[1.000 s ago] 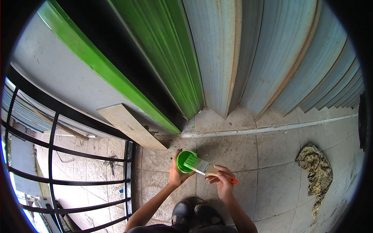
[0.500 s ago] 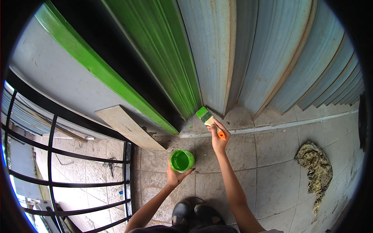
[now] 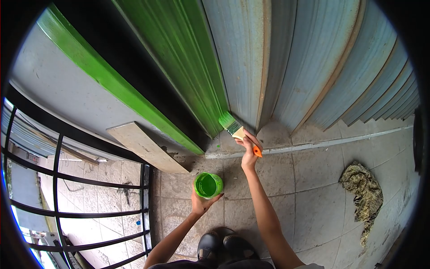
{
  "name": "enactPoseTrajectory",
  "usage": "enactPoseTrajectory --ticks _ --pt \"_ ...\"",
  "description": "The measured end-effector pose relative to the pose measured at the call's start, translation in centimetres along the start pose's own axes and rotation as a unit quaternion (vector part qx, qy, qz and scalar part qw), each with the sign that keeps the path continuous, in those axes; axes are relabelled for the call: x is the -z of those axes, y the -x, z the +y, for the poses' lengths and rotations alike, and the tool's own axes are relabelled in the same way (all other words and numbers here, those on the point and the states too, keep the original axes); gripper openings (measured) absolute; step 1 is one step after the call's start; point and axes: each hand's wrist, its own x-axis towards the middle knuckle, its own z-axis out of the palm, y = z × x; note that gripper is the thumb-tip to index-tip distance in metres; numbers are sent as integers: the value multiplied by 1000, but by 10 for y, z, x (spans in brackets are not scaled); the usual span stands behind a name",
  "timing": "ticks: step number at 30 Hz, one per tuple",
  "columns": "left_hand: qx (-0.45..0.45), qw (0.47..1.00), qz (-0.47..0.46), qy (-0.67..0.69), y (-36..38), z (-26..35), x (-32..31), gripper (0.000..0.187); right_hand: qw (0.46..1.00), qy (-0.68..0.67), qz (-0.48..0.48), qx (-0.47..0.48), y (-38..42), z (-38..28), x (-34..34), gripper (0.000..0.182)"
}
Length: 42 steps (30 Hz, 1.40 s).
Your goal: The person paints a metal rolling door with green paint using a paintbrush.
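My right hand [image 3: 249,145] grips a paintbrush [image 3: 237,131] with a pale ferrule end and an orange handle tip. Its green-coated bristles press against the lower edge of a green-painted corrugated metal panel [image 3: 188,58]. Below and to the left, my left hand [image 3: 203,202] is wrapped round a tub of green paint [image 3: 208,185], held upright with its mouth facing up. To the right of the green strip, the corrugated panel is bare blue-grey metal [image 3: 244,54] with rusty ridges.
A green post [image 3: 103,76] stands left of the panel, and a loose board [image 3: 148,145] leans near its foot. A black barred gate [image 3: 58,175] is at the left. On the tiled floor lies a crumpled patterned cloth [image 3: 362,193]. My dark shoes [image 3: 224,245] are below.
My right hand has moved the brush slightly up and left, so the bristles now press and bend on the green panel. The paint tub stays nearly in place.
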Motion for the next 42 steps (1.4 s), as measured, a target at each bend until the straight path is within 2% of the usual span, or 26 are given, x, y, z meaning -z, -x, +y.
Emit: enactPoseTrajectory --ticks 3,6,7,11,15,18,19,22,25,27,30,31,32,34,37,40,41,42 --pt "-5 1000 4 -5 1 3 2 101 997 62 20 -48 15 19 18 24" --pt "-9 1000 11 -8 -5 12 3 99 999 40 33 16 21 14 17 23" --pt "2 1000 7 -14 -2 14 4 98 999 20 45 6 20 16 15 22" --pt "-6 1000 5 -10 -1 5 2 95 993 116 14 23 -2 19 4 23" --pt "-2 1000 0 4 -1 3 2 95 1000 6 -21 19 -2 -22 -11 23" --pt "1 1000 4 -3 -2 5 2 95 996 84 -8 41 2 -12 -2 24" --pt "-6 1000 9 0 -4 5 1 95 985 168 -2 30 2 -6 0 24" --pt "-10 1000 10 2 -1 7 1 96 966 250 -2 72 -7 5 -8 24" --pt "-8 1000 0 -6 -1 6 3 96 996 86 -6 14 -6 -11 -11 23" --pt "-18 1000 8 -7 -3 6 2 96 1000 20 4 20 -6 -17 -7 22" --pt "-10 1000 14 -2 -2 7 1 95 990 143 9 -8 -8 1 -1 22" --pt "-12 1000 10 -5 0 8 1 96 978 206 -1 12 -11 7 -4 22" --pt "-14 1000 7 -8 0 8 2 96 981 191 -11 34 -13 12 -6 22" --pt "-13 1000 0 -12 -1 5 4 98 997 71 4 14 -16 -7 -22 21" --pt "-4 1000 -1 -5 -1 4 2 100 999 5 21 26 -15 -31 -20 20" --pt "-9 1000 11 9 -2 2 0 102 994 106 17 -10 -16 -24 -19 22" --pt "-9 1000 9 16 -1 -1 -1 102 995 92 24 -25 -18 -20 -22 22" --pt "-9 1000 7 22 0 -4 -1 103 995 102 8 1 -21 -29 -31 21"
